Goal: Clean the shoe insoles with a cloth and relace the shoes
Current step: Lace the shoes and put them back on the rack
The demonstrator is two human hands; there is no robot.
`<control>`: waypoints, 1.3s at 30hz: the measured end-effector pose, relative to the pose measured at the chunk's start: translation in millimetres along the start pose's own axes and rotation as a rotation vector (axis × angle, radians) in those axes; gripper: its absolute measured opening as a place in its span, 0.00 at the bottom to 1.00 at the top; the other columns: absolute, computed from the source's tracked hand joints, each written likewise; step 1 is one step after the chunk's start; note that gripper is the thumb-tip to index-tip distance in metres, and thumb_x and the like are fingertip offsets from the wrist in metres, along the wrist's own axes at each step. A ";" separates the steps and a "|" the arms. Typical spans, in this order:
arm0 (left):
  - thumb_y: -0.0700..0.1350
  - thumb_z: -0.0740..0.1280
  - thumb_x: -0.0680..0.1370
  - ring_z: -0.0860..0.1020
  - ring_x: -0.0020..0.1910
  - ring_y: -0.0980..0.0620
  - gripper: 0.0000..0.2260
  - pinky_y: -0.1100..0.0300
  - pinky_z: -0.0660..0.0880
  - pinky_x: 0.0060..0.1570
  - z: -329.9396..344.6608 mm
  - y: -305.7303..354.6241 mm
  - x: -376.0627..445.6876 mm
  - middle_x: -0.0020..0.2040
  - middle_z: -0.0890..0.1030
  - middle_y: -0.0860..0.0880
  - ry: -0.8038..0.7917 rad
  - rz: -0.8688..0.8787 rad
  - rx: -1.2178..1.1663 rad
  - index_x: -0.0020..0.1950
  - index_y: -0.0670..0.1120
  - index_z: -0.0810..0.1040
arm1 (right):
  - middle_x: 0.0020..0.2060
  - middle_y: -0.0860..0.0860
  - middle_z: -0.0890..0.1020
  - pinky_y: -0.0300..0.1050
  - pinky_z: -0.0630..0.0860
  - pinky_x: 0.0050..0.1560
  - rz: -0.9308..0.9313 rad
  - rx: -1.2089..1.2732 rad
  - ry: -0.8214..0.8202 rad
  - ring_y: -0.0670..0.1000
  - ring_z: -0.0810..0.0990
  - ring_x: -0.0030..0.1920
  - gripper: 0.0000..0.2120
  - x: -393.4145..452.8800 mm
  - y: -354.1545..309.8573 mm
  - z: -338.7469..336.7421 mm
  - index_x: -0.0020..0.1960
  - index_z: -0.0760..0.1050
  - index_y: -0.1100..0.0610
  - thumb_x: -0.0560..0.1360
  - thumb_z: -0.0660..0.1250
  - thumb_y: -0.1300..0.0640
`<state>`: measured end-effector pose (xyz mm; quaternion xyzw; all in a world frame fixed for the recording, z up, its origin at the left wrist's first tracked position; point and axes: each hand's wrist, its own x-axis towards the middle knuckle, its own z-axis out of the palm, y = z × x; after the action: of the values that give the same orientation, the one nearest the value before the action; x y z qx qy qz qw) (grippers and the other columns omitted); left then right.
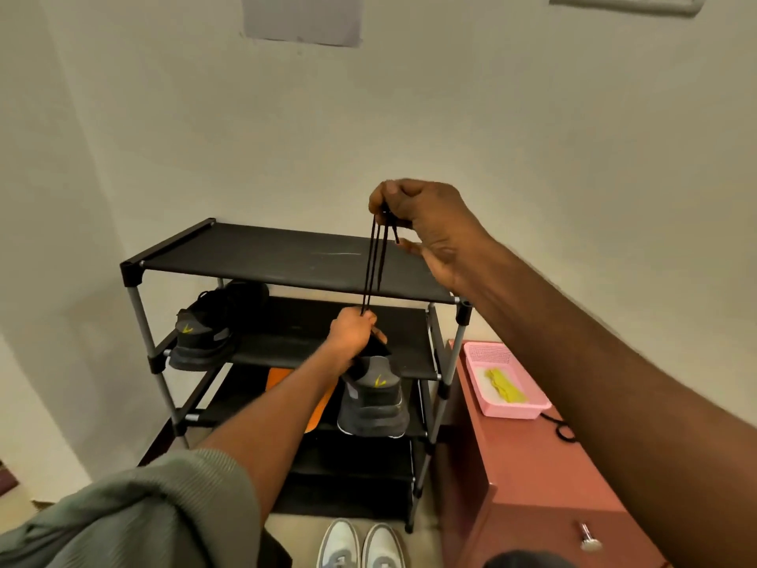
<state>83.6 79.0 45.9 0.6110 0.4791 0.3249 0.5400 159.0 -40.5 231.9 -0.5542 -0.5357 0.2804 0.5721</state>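
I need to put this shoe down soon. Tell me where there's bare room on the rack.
The top shelf is bare from its left edge across to the raised right hand. The middle shelf is free right of the parked black shoe. Lower down is crowded: the held shoe and an orange piece block it.

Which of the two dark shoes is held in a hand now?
The dark shoe in front of the rack, gripped by the left hand while the right hand pulls its lace up. The other shoe rests on the middle shelf, untouched.
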 end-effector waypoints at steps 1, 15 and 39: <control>0.42 0.55 0.86 0.82 0.40 0.44 0.14 0.44 0.78 0.61 -2.8 3.3 -2.9 0.36 0.84 0.40 -0.041 -0.058 -0.090 0.44 0.43 0.75 | 0.47 0.47 0.85 0.45 0.72 0.48 -0.004 -0.011 -0.001 0.45 0.80 0.50 0.11 -4.5 5.9 2.5 0.46 0.84 0.52 0.84 0.65 0.55; 0.36 0.61 0.82 0.80 0.36 0.49 0.11 0.61 0.79 0.36 -14.6 -0.8 2.1 0.33 0.82 0.47 -0.062 -0.109 -0.188 0.45 0.42 0.81 | 0.38 0.51 0.86 0.41 0.75 0.42 0.036 -0.767 -0.173 0.48 0.82 0.42 0.05 -21.3 121.7 6.8 0.46 0.88 0.55 0.77 0.73 0.58; 0.37 0.71 0.78 0.72 0.49 0.50 0.10 0.50 0.75 0.47 -38.1 -60.2 -47.0 0.49 0.72 0.51 0.186 0.843 0.763 0.56 0.48 0.86 | 0.78 0.33 0.60 0.33 0.70 0.69 0.110 -0.196 -0.196 0.29 0.67 0.68 0.69 -78.9 238.6 10.0 0.83 0.40 0.37 0.60 0.87 0.45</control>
<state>19.1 45.7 0.9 0.8695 0.3229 0.3688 0.0609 193.7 -54.8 -16.8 -0.6060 -0.5825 0.3106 0.4438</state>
